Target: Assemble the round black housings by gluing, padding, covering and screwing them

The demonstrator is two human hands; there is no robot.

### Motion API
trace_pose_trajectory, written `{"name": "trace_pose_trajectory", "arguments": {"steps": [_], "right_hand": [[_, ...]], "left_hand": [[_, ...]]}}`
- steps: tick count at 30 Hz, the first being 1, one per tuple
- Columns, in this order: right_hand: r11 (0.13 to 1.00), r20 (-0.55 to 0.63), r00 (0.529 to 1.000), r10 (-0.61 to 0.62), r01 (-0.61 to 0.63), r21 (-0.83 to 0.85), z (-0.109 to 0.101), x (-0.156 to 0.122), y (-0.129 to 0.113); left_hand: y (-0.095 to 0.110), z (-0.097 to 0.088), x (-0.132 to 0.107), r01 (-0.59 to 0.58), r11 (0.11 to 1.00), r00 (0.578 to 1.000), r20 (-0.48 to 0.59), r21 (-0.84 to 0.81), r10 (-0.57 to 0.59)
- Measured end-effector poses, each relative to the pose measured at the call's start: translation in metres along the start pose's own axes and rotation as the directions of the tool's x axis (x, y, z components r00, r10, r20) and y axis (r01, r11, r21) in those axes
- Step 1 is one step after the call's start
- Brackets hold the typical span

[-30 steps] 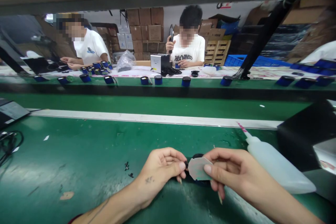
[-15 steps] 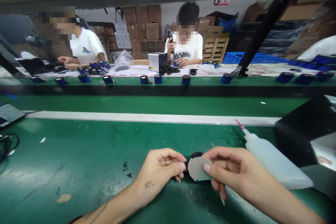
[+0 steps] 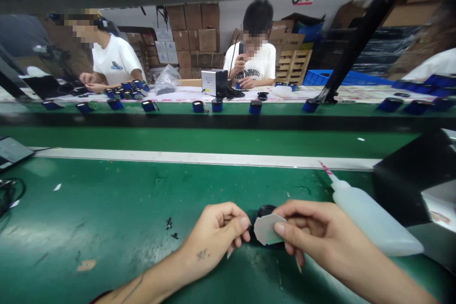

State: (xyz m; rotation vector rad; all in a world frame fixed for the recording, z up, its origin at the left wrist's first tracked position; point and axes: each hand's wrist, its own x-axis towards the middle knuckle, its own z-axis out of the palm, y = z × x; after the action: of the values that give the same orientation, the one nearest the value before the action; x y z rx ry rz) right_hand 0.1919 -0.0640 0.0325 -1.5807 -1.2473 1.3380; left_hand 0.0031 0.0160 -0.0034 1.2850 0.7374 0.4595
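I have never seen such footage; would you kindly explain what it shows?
There is no robot: these are a person's bare hands, seen by a camera worn on that person's head. The right hand holds a pale flat piece that partly hides a dark round part. The left hand is close beside it; whether it grips anything is unclear. On the green bench, a squeeze bottle lies to the right, small black bits to the left. Beyond, other people are behind blue cylinders.
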Motion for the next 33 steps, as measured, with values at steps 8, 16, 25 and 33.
{"name": "trace_pose_trajectory", "arguments": {"steps": [8,16,25,33], "right_hand": [[1.0,0.007,1.0,0.002,-0.002,0.018,0.001,-0.002,0.002],[0.999,0.007,0.999,0.037,-0.038,0.033,0.001,-0.002,0.004],[0.989,-0.029,0.997,0.072,-0.068,0.133,0.005,-0.001,0.002],[0.984,-0.14,0.985,0.106,-0.084,0.155,0.01,-0.002,-0.005]], "left_hand": [[-0.004,0.007,-0.002,0.037,0.998,0.999,0.012,-0.058,-0.037],[-0.004,0.008,-0.002,0.023,1.0,1.0,0.0,0.014,-0.023],[0.0,0.008,-0.005,-0.064,0.954,0.995,-0.056,0.294,0.084],[0.001,0.012,-0.007,-0.076,0.941,0.986,-0.118,0.329,0.12]]}}
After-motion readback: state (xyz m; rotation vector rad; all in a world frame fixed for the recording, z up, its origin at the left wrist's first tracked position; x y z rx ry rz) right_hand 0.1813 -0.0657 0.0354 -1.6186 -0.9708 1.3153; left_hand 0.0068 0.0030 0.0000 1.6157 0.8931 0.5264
